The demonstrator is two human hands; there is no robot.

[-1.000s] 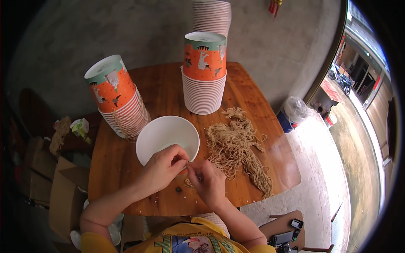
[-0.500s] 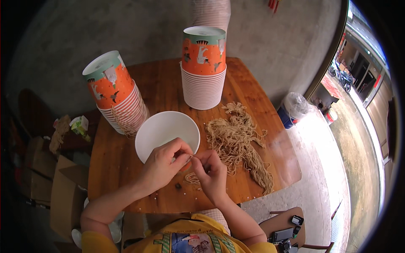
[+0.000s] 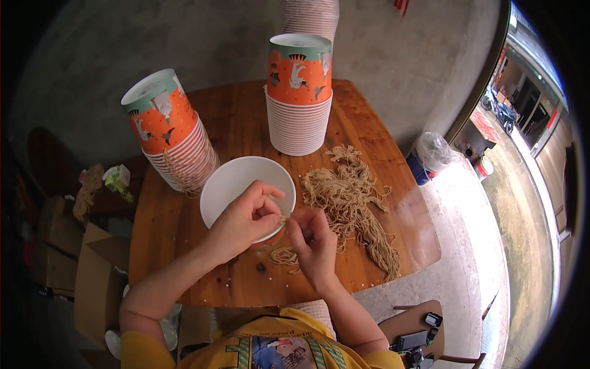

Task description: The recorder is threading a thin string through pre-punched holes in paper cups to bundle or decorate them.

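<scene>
White round bucket [image 3: 236, 181] beside tangled tan cord [image 3: 345, 194].

White-lined tub [image 3: 231, 186], tan yarn [image 3: 341, 192]

- Looks like a room in a home, used as a small workroom
- Plain grey wall [image 3: 196, 37] with a red hanging ornament [image 3: 402, 6] – a household touch
- Polished wooden table [image 3: 166, 246] carrying tub stacks [image 3: 299, 117] and heaped string [image 3: 344, 190] – the workroom side
- Open carton [image 3: 98, 277] on the left
- Pale floor [image 3: 455, 246] by a bright opening; motorbike [image 3: 504, 115] outside
</scene>
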